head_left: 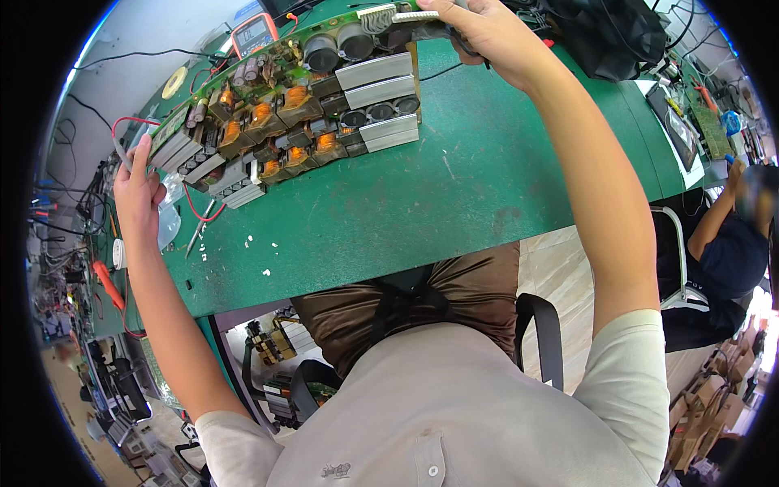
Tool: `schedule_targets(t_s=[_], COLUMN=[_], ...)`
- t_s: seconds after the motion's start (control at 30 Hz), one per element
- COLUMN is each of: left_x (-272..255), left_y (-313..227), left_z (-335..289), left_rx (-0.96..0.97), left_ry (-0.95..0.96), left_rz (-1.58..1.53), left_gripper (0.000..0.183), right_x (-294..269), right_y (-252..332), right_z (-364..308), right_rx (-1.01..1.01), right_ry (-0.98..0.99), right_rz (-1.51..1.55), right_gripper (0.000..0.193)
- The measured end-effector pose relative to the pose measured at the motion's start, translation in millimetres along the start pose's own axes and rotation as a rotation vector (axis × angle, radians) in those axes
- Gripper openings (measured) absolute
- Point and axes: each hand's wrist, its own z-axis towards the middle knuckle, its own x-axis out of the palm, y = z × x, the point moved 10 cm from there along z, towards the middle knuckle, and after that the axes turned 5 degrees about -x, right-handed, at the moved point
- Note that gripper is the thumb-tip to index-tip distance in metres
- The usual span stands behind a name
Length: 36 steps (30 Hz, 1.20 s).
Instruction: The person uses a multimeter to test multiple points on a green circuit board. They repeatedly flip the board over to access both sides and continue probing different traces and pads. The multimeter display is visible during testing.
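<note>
While your left hand (139, 195) curls around a slim grey probe (122, 154) with its thumb raised, your right hand (488, 39) has its fingers bent around a dark item (466, 45) whose kind you cannot make out from this view. Between your hands, along the far side of the green work mat (454, 195), is the power circuit board (288, 109), its left end just beside your left thumb and its far right corner near your right fingers; whether either hand bears its weight, you cannot tell. Facing you on it are black cylindrical capacitors (355, 40), orange wound coils (296, 97) and silver heat sinks (380, 89).

Beyond the board you have an orange-cased multimeter (254, 34), with a roll of tape (174, 83) farther left. Nearer you, a red lead (204, 217) loops out by the board's left end, close to a slender metal tool (199, 230) and scattered white scraps (250, 239). Off to your right sits another person (734, 243).
</note>
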Motion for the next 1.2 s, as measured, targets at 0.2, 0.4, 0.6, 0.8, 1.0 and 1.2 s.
schedule_targets(t_s=[0.2, 0.4, 0.6, 0.8, 1.0, 1.2], left_x=[7.8, 6.5, 6.5, 7.0, 5.6, 11.4], left_y=[2.1, 7.0, 6.1, 10.6, 11.2, 7.5], left_z=[17.5, 31.8, 40.8, 53.2, 59.8, 58.6], left_rx=[-0.023, -0.034, -0.044, -0.076, -0.091, -0.082], left_ry=[0.036, 0.017, 0.004, 0.046, 0.067, 0.059], left_rz=[-0.014, -0.002, 0.039, 0.062, 0.097, 0.083], left_gripper=[0.034, 0.035, 0.036, 0.050, 0.047, 0.045], right_x=[-22.9, -21.5, -8.8, -101.6, -10.6, 30.1], right_y=[-35.5, -74.8, -84.0, -25.3, -104.8, -96.4], right_z=[-26.9, -66.3, -63.0, -32.4, -47.5, -62.1], right_rx=[0.017, 0.243, 0.286, -0.232, 0.203, 0.082], right_ry=[-0.108, -0.047, 0.058, -0.685, 0.019, 0.082], right_rz=[0.220, 0.039, 0.093, -0.060, 0.015, 0.073], right_gripper=[0.045, 0.043, 0.040, 0.018, 0.028, 0.050])
